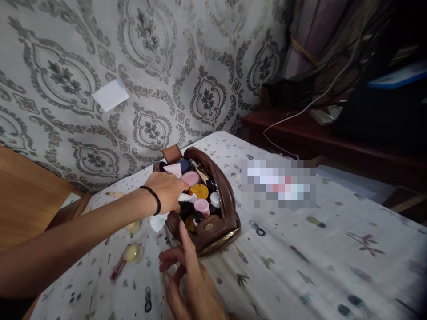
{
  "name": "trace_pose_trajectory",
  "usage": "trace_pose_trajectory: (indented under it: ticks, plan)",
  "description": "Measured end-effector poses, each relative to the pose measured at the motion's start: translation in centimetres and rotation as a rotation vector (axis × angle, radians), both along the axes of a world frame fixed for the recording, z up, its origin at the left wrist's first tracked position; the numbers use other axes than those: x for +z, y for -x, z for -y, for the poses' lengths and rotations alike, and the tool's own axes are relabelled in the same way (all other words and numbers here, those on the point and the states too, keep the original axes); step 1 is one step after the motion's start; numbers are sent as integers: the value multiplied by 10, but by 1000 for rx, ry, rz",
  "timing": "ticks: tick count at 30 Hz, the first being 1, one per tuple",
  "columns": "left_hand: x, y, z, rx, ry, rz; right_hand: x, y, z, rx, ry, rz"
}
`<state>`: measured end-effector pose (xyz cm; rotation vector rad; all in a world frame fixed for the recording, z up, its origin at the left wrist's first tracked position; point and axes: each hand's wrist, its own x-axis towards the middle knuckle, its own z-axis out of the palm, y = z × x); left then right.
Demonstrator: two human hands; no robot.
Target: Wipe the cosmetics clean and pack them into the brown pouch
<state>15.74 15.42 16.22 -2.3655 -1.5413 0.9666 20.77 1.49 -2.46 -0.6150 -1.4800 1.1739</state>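
Note:
A brown cosmetic bag [230,218] lies unzipped on the patterned sheet, packed with small jars and bottles. My left hand [167,191], a black band on its wrist, reaches in over the bag's left rim. Its fingers are bent down among the contents and partly hidden; a white piece [187,198] shows at them. Around it are a yellow-lidded jar [199,191], a pink lid [190,178], a pink-capped jar [202,207] and a small black-capped bottle [198,217]. My right hand [191,280] is open in front of the bag, index finger stretched toward its near edge, holding nothing.
Left of the bag on the sheet [287,266] are a crumpled white piece [158,222], a round yellowish container [133,253] and a dark red tube [118,269]. A blurred patch [278,183] covers something at right. A white cable [300,113] hangs over the reddish-brown furniture [251,120].

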Motion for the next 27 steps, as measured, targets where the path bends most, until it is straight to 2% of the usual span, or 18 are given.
trace_pose_trajectory:
  ticks: [5,11,17,22,27]
  plan:
    - [-5,-3,-1,4,21,-10,-2,3,1,-17,25,27]
    - [-9,-2,-3,-2,49,13,4,-1,0,-12,69,58]
    - [-12,0,-4,-15,42,19,6,-5,1,-20,44,63]
    - [9,6,2,-44,54,92,2,-2,0,-27,31,76]
    - [42,32,9,-53,-59,501,-5,4,0,-36,21,90]
